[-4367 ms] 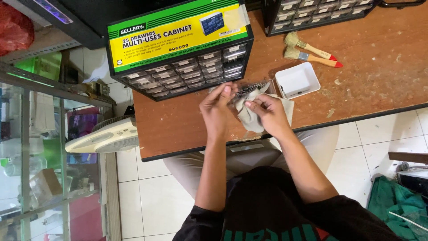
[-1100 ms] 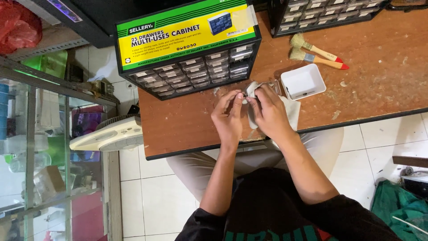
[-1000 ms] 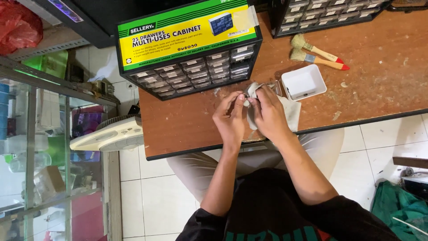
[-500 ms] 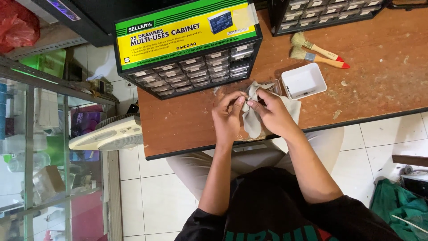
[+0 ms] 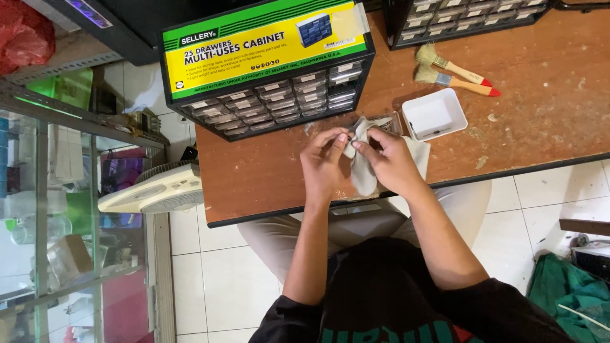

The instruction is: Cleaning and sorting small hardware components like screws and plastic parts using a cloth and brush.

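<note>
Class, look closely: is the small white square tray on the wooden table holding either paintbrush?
No: the small white square tray looks empty, and both paintbrushes lie on the table beyond it.

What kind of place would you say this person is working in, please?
Probably a small repair shop or workshop bench: a many-drawer parts cabinet and two paint brushes lie on a worn wooden table, while both hands, left hand and right hand, hold a grey cloth.

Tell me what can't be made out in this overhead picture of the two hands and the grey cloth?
- Small item pinched between left hand and right hand: wrapped in the grey cloth, too small.
- Drawer contents of the black multi-drawer cabinet: drawers closed.
- Second dark cabinet: cut off by top edge.
</note>
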